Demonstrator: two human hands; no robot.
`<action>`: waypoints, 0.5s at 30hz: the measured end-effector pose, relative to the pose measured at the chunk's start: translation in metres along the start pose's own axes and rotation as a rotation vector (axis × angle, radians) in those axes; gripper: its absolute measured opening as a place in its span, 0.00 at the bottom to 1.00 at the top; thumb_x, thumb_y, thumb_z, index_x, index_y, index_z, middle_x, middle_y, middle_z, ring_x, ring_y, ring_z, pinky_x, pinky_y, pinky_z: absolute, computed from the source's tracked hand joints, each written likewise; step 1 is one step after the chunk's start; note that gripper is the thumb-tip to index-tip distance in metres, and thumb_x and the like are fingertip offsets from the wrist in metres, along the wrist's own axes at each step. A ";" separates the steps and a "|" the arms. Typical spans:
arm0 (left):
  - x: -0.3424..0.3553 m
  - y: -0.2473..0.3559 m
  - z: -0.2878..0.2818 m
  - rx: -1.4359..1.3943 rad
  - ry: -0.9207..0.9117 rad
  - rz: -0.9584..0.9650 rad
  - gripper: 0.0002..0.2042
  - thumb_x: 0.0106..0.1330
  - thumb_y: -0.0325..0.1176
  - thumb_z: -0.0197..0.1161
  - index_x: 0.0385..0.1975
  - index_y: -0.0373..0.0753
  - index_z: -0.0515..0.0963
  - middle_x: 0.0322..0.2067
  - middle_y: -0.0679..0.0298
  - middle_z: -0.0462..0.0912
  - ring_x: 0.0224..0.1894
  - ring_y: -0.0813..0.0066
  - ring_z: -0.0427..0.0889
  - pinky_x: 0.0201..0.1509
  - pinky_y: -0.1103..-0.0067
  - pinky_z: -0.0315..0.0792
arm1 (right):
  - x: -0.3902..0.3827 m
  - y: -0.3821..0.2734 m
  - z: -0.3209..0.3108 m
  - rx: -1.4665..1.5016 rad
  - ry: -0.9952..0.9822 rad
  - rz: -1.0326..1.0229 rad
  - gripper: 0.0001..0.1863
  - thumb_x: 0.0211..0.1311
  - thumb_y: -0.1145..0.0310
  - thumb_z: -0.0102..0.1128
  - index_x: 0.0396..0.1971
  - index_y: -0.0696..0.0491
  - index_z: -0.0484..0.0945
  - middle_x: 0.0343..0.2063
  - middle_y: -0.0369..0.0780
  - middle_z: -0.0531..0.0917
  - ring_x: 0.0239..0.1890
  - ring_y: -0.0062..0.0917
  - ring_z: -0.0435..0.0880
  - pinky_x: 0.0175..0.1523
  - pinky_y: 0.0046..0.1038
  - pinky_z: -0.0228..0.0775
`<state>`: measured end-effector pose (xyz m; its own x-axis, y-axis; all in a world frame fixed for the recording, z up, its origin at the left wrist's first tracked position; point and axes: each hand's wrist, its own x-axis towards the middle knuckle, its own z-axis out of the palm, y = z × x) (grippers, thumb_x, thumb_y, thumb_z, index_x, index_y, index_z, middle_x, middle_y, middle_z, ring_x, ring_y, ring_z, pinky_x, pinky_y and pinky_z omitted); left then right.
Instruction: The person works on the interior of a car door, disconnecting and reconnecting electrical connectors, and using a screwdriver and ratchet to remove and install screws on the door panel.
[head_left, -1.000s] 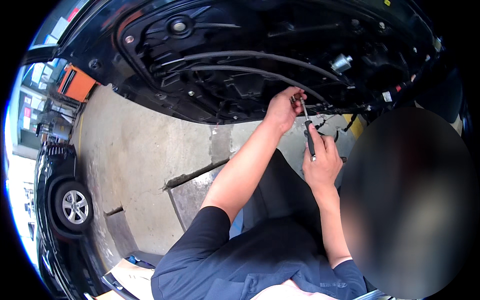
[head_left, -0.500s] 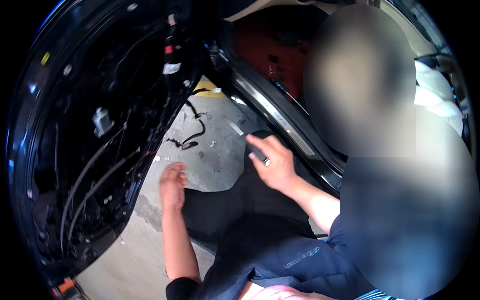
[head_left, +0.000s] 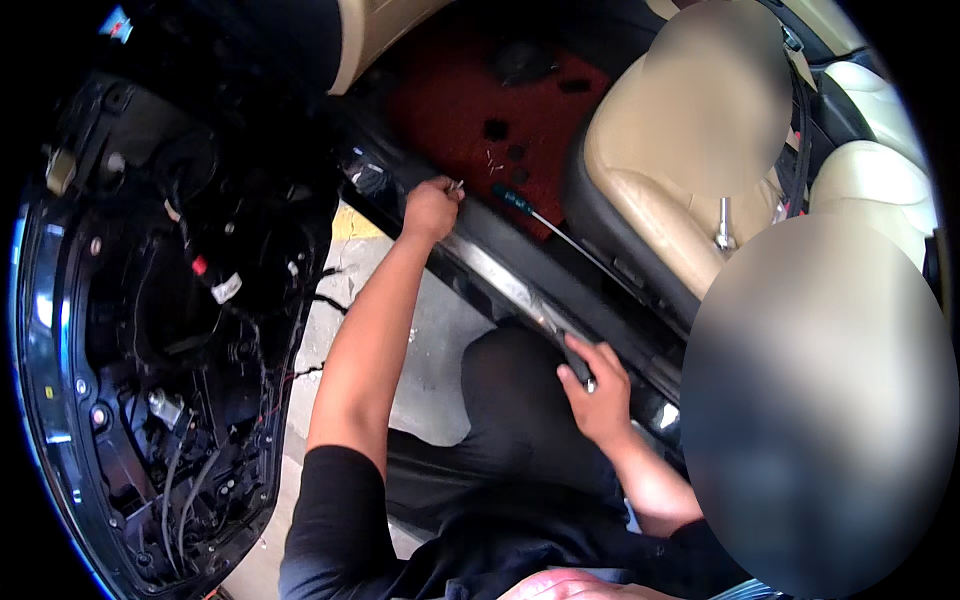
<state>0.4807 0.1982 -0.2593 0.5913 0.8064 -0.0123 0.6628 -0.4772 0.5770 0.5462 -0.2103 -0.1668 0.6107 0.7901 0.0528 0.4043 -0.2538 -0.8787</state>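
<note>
Screws (head_left: 458, 184) pinched in left grip (head_left: 432, 208); right grip (head_left: 597, 390) closed round tool (head_left: 576, 366).

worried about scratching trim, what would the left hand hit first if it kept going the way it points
Likely the red floor mat just past the door sill; the left hand reaches over that sill into the footwell, though depth is hard to judge.

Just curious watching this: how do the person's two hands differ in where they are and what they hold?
The left hand is stretched out to the sill by the red car floor mat, pinching small pale bits. The right hand stays close to the dark-trousered knee, gripping a dark tool handle. Both rest against the shiny metal door sill.
</note>
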 end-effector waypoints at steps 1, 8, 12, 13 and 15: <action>0.027 -0.003 0.008 0.067 0.023 -0.004 0.13 0.75 0.40 0.68 0.45 0.37 0.90 0.40 0.49 0.92 0.47 0.51 0.91 0.54 0.62 0.82 | -0.001 0.002 -0.006 0.011 -0.024 0.042 0.22 0.65 0.76 0.75 0.60 0.55 0.86 0.43 0.47 0.85 0.47 0.42 0.87 0.56 0.35 0.78; 0.152 -0.055 0.072 0.511 -0.006 -0.099 0.13 0.72 0.38 0.69 0.49 0.38 0.90 0.51 0.45 0.91 0.55 0.44 0.90 0.62 0.58 0.84 | -0.008 0.026 -0.038 0.030 -0.051 0.136 0.24 0.61 0.77 0.78 0.59 0.54 0.88 0.42 0.46 0.86 0.42 0.41 0.89 0.49 0.36 0.82; 0.139 -0.038 0.068 0.504 -0.165 -0.181 0.16 0.71 0.37 0.69 0.54 0.37 0.87 0.56 0.44 0.88 0.55 0.43 0.90 0.64 0.60 0.84 | 0.016 0.013 -0.048 0.034 0.019 0.084 0.24 0.59 0.79 0.78 0.57 0.58 0.87 0.40 0.47 0.84 0.40 0.41 0.88 0.47 0.37 0.81; 0.122 -0.021 0.056 0.527 -0.077 -0.115 0.18 0.74 0.36 0.67 0.59 0.36 0.84 0.58 0.45 0.87 0.56 0.44 0.89 0.63 0.59 0.84 | 0.024 0.008 -0.048 0.036 0.076 -0.012 0.23 0.59 0.79 0.78 0.57 0.61 0.86 0.39 0.47 0.84 0.39 0.40 0.86 0.46 0.36 0.80; 0.072 -0.014 0.025 0.290 0.261 0.165 0.17 0.75 0.33 0.66 0.59 0.34 0.82 0.56 0.46 0.87 0.55 0.45 0.89 0.61 0.60 0.84 | 0.047 -0.005 -0.053 -0.014 0.196 -0.207 0.23 0.62 0.74 0.78 0.57 0.61 0.86 0.39 0.46 0.84 0.38 0.40 0.85 0.44 0.35 0.80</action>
<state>0.5257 0.2540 -0.2889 0.5888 0.7547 0.2893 0.6932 -0.6556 0.2995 0.6093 -0.2011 -0.1346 0.6338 0.7029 0.3228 0.5427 -0.1068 -0.8331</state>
